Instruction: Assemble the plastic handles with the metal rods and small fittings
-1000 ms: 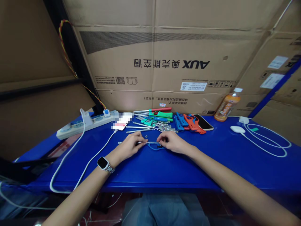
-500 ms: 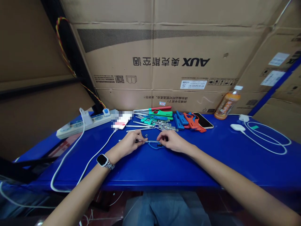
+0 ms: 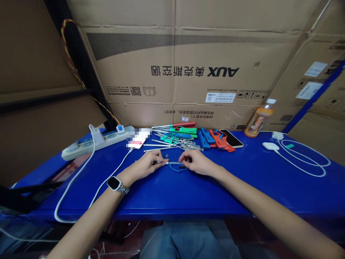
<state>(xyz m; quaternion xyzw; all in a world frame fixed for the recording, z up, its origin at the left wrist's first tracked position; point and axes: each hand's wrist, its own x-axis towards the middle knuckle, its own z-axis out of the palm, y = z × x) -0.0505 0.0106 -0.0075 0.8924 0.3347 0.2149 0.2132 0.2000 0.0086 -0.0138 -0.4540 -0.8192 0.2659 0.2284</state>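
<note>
Low over the blue table (image 3: 188, 196), my left hand (image 3: 149, 163) is closed around a thin metal lighter tube (image 3: 167, 163), which lies roughly level. My right hand (image 3: 198, 162) pinches the other end of the same piece, its fingertips partly hiding it. A thin blue wire (image 3: 175, 170) loops below the tube toward a small dark part under my right fingers. Just behind the tube lie tiny metal springs (image 3: 166, 156). Farther back is a pile of metal lighter tubes and inner parts (image 3: 188, 144), with whole long lighters, one green (image 3: 185, 130) and one red (image 3: 185, 124).
Blue handle shells (image 3: 205, 138) and orange handle shells (image 3: 221, 140) lie beside a dark-screened phone (image 3: 235, 139). A drink bottle (image 3: 259, 120) and a coiled white cable (image 3: 304, 162) are on the right. At left are a power strip (image 3: 107, 139) and a second phone (image 3: 141, 138). Cardboard (image 3: 161, 46) stands behind.
The view has shifted slightly. Both hands keep their hold on the lighter tube, and I see no clear change in the parts around them.
</note>
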